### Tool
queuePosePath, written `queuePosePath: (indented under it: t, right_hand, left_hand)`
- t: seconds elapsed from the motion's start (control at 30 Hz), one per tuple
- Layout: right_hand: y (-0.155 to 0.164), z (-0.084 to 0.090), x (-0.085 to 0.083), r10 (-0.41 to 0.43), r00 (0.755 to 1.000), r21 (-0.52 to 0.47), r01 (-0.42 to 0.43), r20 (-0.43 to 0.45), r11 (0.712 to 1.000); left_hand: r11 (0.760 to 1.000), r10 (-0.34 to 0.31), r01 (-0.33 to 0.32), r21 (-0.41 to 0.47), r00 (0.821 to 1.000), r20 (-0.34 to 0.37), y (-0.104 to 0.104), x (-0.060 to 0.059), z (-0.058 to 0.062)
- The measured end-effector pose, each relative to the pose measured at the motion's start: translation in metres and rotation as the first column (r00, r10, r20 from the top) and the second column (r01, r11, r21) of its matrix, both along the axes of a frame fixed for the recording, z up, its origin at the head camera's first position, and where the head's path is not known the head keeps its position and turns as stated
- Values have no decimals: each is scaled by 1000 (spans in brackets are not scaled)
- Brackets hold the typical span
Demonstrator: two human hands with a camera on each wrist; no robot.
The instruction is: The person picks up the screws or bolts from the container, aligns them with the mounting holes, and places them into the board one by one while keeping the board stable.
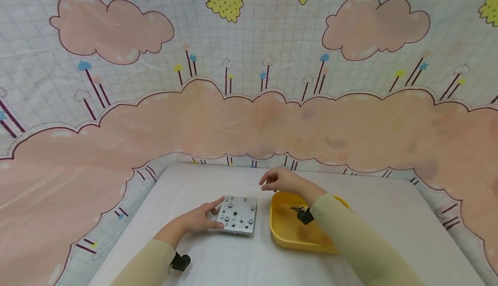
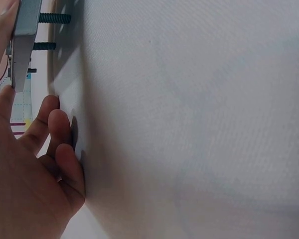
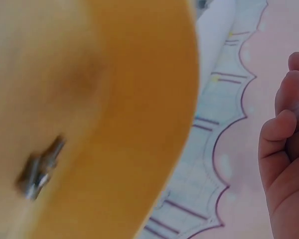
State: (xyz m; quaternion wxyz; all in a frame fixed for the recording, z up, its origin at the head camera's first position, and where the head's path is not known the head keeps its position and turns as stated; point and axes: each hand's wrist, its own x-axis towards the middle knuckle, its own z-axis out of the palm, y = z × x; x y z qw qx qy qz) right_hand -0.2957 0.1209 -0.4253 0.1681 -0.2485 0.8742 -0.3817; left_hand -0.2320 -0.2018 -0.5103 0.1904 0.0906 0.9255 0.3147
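A square silver metal plate (image 1: 242, 210) with several bolts and holes in its top stands on the white table. My left hand (image 1: 200, 217) holds it at its left side, index finger at the far corner and thumb at the near one. In the left wrist view, threaded bolt ends (image 2: 55, 18) stick out from the plate's underside, and the other fingers (image 2: 60, 124) curl beside the tabletop. My right hand (image 1: 281, 179) hovers over the far rim of the yellow bin (image 1: 284, 240), fingers loosely bent, with nothing visible in them. Small metal hardware (image 3: 37, 172) lies in the bin.
The bin stands to the right of the plate, partly covered by the right forearm. Behind the white table (image 1: 218, 260) hangs a patterned curtain (image 1: 249, 122) with clouds, which also borders the sides. Each wrist carries a small black camera (image 1: 180, 262).
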Motion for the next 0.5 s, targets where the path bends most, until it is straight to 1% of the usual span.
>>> queuePosePath:
  t: [0.17, 0.3, 0.4, 0.5]
  right_hand:
    - [26, -9, 6, 9, 1000, 23, -8, -27, 1000]
    - [49, -18, 12, 17, 1000, 5, -17, -21, 1000]
    - [66, -25, 16, 8, 999, 5, -8, -36, 1000]
    - [78, -32, 17, -5, 998, 31, 7, -56, 999]
  left_hand:
    - [1000, -4, 4, 3, 1000, -1, -1, -2, -4]
    - [1000, -4, 4, 13, 1000, 1, -2, -3, -6]
    - [1000, -4, 4, 13, 1000, -2, -2, -2, -6]
    - [1000, -3, 3, 14, 1000, -1, -1, -1, -4]
